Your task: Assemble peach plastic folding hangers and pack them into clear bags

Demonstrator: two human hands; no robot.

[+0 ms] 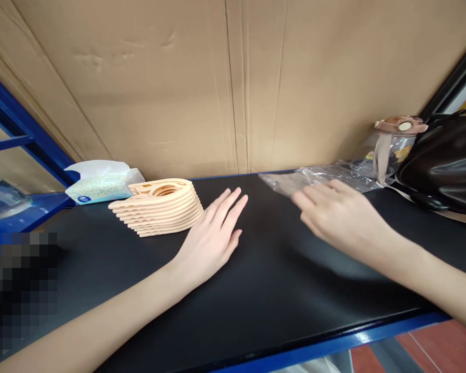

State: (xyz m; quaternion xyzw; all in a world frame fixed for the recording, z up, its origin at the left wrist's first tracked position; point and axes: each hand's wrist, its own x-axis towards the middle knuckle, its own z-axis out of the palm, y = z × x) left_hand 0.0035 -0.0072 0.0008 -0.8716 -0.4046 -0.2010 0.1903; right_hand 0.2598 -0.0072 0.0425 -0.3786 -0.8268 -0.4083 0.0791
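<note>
At the worktop's (279, 290) back right, over the near edge of the clear plastic bags (318, 176) lying lengthwise left to right, hovering the right hand (341, 220), grip loosely open, holding nothing; resting the left hand (213, 238) flat, empty, farther off beside the stack of beige plastic hangers (161, 207).

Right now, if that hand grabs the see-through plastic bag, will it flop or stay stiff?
Probably floppy: the see-through plastic bag lies crinkled and flat on the table, so it should droop from the right hand. It looks thin, so it is likely very light. Its shiny film may slide easily on the smooth top.
</note>
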